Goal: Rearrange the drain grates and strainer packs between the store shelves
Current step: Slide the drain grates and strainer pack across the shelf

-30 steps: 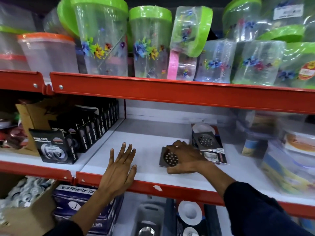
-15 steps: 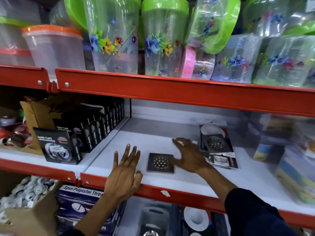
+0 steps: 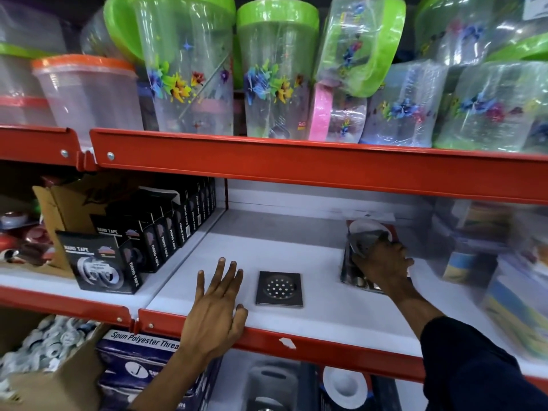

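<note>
While the left hand lies flat with fingers spread on the front edge of the white middle shelf, low and left of the frame's centre, a square drain grate sits flat on the shelf just to its right, not touching it. Right of centre, the right hand curls its fingers around a second, blurred drain grate, which tilts up above the strainer packs lying under the hand. Black nano tape boxes fill the shelf's left side, and green-lidded plastic jars crowd the upper shelf.
</note>
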